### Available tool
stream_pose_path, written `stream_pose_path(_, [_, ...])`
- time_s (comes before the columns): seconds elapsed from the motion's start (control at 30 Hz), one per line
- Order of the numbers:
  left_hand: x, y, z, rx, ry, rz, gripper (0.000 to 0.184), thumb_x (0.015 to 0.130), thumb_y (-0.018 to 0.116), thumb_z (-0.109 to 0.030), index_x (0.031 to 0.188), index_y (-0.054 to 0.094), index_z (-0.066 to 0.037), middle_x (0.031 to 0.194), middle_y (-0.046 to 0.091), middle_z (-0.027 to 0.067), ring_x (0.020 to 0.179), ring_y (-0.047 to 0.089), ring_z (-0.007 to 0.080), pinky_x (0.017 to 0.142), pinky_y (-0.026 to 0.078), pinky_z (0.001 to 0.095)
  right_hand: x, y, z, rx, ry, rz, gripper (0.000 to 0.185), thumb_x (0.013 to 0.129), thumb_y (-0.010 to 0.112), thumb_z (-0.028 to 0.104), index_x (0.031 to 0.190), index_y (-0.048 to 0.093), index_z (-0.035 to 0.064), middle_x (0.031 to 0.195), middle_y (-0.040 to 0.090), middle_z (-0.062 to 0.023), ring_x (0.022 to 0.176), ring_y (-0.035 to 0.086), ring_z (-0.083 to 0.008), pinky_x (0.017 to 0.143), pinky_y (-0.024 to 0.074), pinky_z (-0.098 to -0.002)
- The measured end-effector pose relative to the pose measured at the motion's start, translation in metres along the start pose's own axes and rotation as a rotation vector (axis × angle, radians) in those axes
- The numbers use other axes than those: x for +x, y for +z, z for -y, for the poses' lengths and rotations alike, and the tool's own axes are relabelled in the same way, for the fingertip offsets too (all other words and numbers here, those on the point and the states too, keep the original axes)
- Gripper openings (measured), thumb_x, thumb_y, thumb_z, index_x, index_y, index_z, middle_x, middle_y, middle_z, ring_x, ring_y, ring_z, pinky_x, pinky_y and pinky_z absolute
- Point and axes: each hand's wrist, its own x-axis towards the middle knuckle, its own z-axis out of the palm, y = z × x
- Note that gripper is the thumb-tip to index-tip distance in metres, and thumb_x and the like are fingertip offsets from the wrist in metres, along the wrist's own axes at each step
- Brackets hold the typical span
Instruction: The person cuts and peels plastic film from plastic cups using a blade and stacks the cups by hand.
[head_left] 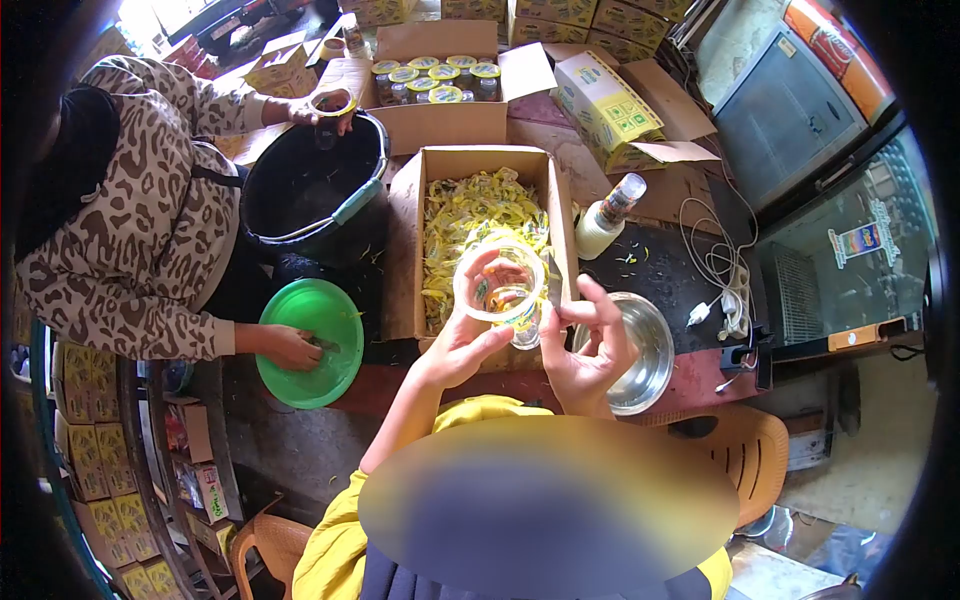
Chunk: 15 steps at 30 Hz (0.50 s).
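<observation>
My left hand (452,345) is wrapped round a clear plastic cup (527,335), its wide open rim tilted up toward me. Thumb and fingers of my right hand (596,358) pinch a narrow dark blade-like piece (555,290) close beside the cup; its exact kind is hard to make out. Some yellow print shows on the cup's lower side. Just beyond both hands stands an open carton (400,215) heaped with yellow and clear plastic scraps (485,205). A steel bowl (655,350) sits partly behind my right hand.
At left a co-worker holds a dark cup (332,112) over a black bucket (262,180), the other hand in a green basin (300,388). Yellow-lidded jars fill a carton (435,130) behind. A clear cup stack (622,198) tops a white roll (597,235); cables (705,245) lie right.
</observation>
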Motion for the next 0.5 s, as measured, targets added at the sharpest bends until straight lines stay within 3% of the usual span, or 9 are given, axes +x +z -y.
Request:
stream_pose_path(0.17, [-0.002,-0.002,0.007,0.0,-0.007,0.021,0.067,0.082,0.052,-0.006,0.135,0.011,-0.003,0.128,0.026,0.0128,0.121,0.03,0.0225,0.1,0.026,0.038,0.003,0.0,0.004,-0.042,-0.034,0.009,0.024,0.065,0.068,-0.004,0.088,0.063,0.0019,0.073,0.064,-0.0098,0.061,0.063,-0.0162,0.057,0.0497,-0.024])
stream_pose_path(0.5, [-0.009,-0.006,0.019,0.24,0.048,-0.003,0.067,0.083,0.053,-0.008,0.135,0.011,-0.004,0.133,0.016,0.0127,0.124,0.025,0.024,0.101,0.027,0.0396,-0.001,0.0,0.005,-0.115,-0.05,-0.001,0.02,0.065,0.068,-0.004,0.083,0.062,0.0006,0.073,0.064,-0.0099,0.063,0.063,-0.0169,0.057,0.0497,-0.0248])
